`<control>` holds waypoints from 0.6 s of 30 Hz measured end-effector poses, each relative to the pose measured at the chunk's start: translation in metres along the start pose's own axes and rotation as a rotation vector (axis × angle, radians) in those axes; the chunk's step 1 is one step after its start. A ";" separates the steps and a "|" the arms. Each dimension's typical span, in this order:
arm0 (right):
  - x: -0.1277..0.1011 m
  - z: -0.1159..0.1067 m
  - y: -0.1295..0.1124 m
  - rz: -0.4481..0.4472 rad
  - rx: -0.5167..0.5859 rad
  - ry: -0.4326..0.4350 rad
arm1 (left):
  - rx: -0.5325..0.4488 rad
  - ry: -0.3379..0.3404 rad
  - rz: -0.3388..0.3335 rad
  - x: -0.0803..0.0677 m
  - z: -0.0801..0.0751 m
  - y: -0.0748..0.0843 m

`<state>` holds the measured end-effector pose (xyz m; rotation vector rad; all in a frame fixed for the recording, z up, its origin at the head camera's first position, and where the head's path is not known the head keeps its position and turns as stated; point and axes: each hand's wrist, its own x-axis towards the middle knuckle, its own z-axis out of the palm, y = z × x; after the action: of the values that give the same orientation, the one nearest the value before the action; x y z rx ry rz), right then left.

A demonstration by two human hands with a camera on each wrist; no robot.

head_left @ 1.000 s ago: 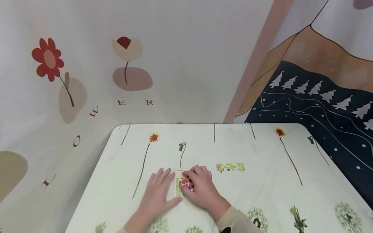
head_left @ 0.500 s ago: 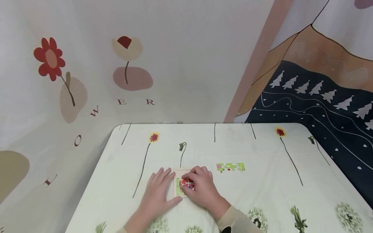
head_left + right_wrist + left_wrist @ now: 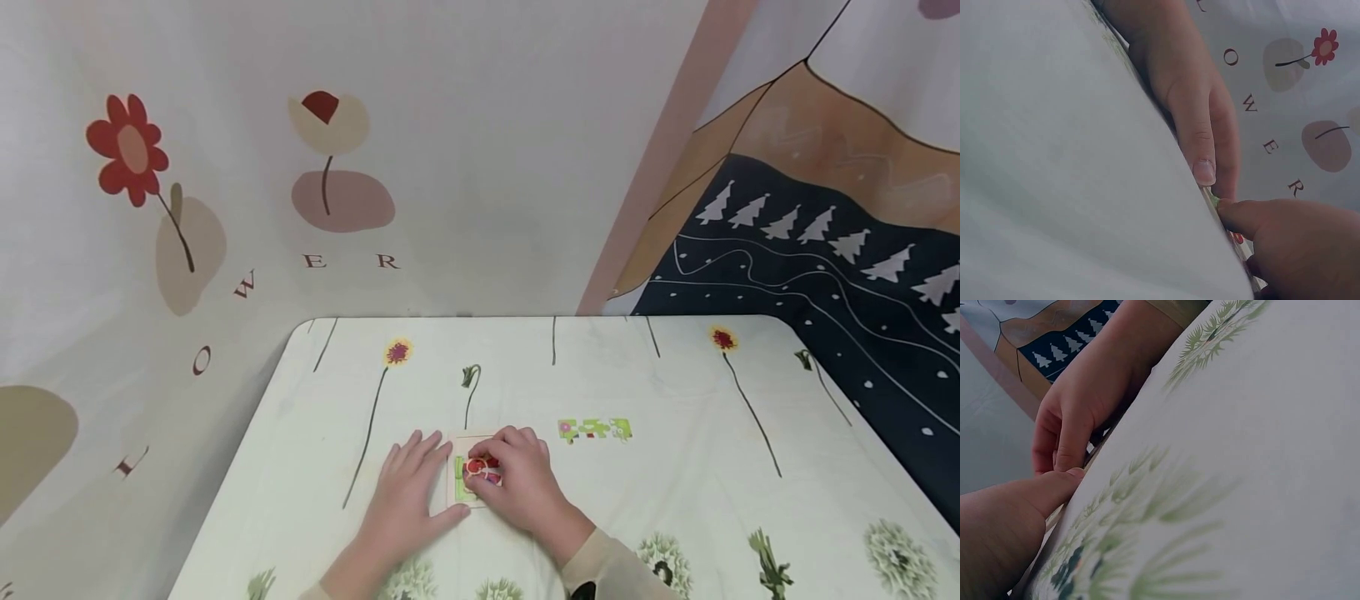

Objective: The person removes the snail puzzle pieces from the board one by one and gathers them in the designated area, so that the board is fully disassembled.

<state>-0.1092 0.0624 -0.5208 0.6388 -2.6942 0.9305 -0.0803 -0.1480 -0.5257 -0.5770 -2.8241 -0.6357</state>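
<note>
Your sleeve [image 3: 600, 562] shows at the near edge, on the right forearm. Just beyond it, your right hand [image 3: 517, 487] sits on the puzzle board [image 3: 459, 446], fingers curled down over a red piece [image 3: 480, 468] lying on the board; the fingertips press or pinch it, but you cannot tell which from the pictures. Your left hand [image 3: 408, 492] lies flat beside it on the board's left edge, fingers straight and spread, thumb [image 3: 450, 518] against the board's near corner. In the right wrist view that thumb [image 3: 1200, 147] rests along the board's rim, touching it. In the left wrist view your right hand [image 3: 1082, 403] meets the left thumb [image 3: 1054, 487] at the board's edge.

The board lies on the table [image 3: 675, 500], near the middle and towards your side, on a pale cloth printed with flowers. A green strip of joined pieces [image 3: 595, 429] lies to the right and a little farther off, apart from both hands.

Behind the table hangs a flower-printed backdrop [image 3: 225, 208], with a dark tree-patterned cloth [image 3: 825, 250] to the right.
</note>
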 end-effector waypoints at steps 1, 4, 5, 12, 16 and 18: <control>0.000 0.000 0.000 -0.003 0.002 0.004 | 0.002 0.001 0.001 0.000 0.000 0.000; 0.000 0.001 0.000 -0.027 0.019 0.022 | 0.003 0.008 0.005 0.000 0.000 -0.001; 0.000 0.001 0.001 -0.040 0.030 0.029 | 0.004 0.013 0.010 0.000 0.001 -0.001; -0.001 0.001 0.000 -0.117 0.107 0.060 | 0.001 0.050 0.036 0.000 0.001 -0.002; -0.001 0.001 0.000 -0.118 0.123 0.055 | 0.001 0.030 0.023 0.000 0.001 -0.001; -0.001 0.001 0.000 -0.099 0.126 0.045 | 0.005 0.017 0.015 0.001 0.001 -0.001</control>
<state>-0.1082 0.0620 -0.5222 0.7593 -2.5555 1.0813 -0.0816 -0.1484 -0.5267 -0.5879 -2.8021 -0.6273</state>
